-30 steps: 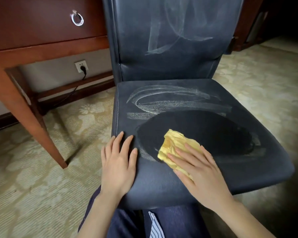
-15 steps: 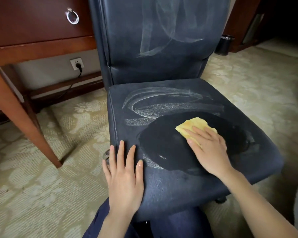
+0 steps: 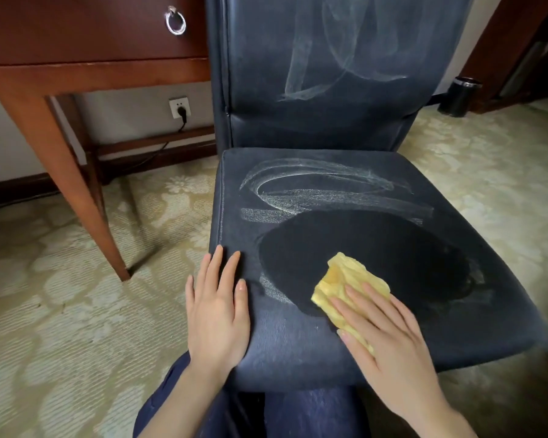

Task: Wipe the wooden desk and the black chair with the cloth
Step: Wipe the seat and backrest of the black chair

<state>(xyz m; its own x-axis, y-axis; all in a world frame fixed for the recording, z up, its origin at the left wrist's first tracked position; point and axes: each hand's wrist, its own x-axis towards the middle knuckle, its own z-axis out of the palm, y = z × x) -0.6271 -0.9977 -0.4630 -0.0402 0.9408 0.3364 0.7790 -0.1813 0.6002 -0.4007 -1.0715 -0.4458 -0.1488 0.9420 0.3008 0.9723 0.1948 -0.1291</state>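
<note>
A: Status?
B: Right hand (image 3: pixel 389 336) is flat, fingers straight, pressing the cloth (image 3: pixel 345 279) onto the seat (image 3: pixel 298 336) of the chair (image 3: pixel 329 128). Cloth is pinned, not gripped. It sits bunched at the near-left edge of the dark patch (image 3: pixel 377 248). Left hand (image 3: pixel 217 314) is also flat, fingers relaxed, bracing the near-left seat corner and holding nothing.
A: Risks?
B: Three.
1. The cloth is only pinned under the fingers. A fast stroke could leave it behind or roll it up.
2. The bunched wad gives small contact, so it will likely leave gaps. The pale streaks (image 3: pixel 314 197) on the far seat and those on the backrest (image 3: pixel 345 42) look untouched.
3. A hard push toward the far side could shove the chair away if the left hand lifts. The base isn't in view, so I can't tell if it rolls.
A: Desk?
B: Desk (image 3: pixel 76 33) is far left, with only the drawer front and a leg showing. The top is out of view, so I can't judge it.
A: Versus earlier?
B: Half a second ago the cloth and right hand were further in, mid-seat. Now they're pulled back near and left, roughly where they were a second ago. Reads as back-and-forth strokes. Patch outline looks unchanged, and the left hand is on the same corner.
</note>
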